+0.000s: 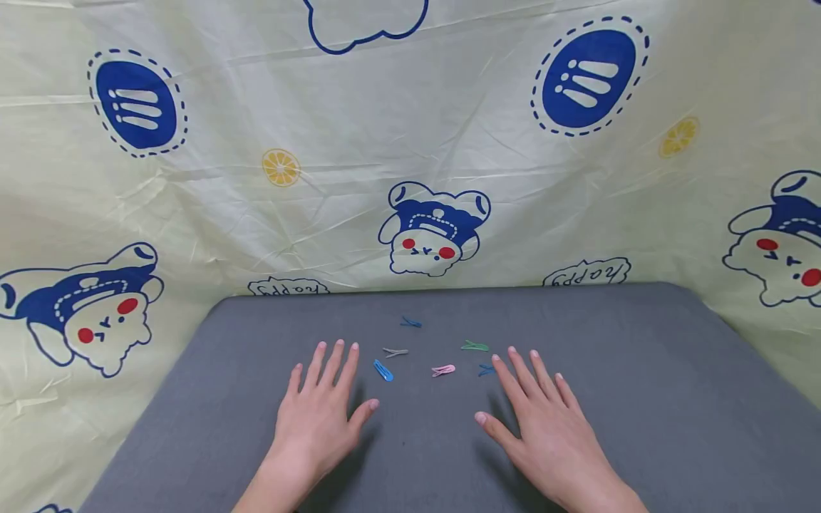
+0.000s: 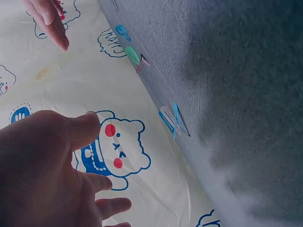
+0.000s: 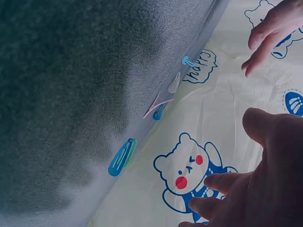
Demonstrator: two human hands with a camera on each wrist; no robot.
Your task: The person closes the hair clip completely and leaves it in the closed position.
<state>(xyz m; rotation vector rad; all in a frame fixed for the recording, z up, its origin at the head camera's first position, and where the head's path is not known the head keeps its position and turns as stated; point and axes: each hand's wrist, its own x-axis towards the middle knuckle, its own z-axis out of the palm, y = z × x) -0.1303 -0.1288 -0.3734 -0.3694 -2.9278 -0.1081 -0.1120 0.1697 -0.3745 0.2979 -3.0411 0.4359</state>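
Both hands are held over the grey table with fingers spread, nothing in them. My left hand (image 1: 321, 424) is nearest a bright blue snap hair clip (image 1: 383, 370), just right of its fingertips. My right hand (image 1: 548, 420) has its index fingertip right at a darker blue hair clip (image 1: 486, 370), overlapping it in the head view. A pink hair clip (image 1: 443, 370) lies between the hands. Beyond are a green hair clip (image 1: 475, 345), a grey-white hair clip (image 1: 395, 352) and, farthest back, another blue hair clip (image 1: 411, 323). Several clips stand with their two arms apart.
The grey cloth-covered table (image 1: 641, 370) ends at a straight back edge. Behind and beside it hangs a cream curtain (image 1: 346, 228) printed with cartoon bears, orange slices and blue badges.
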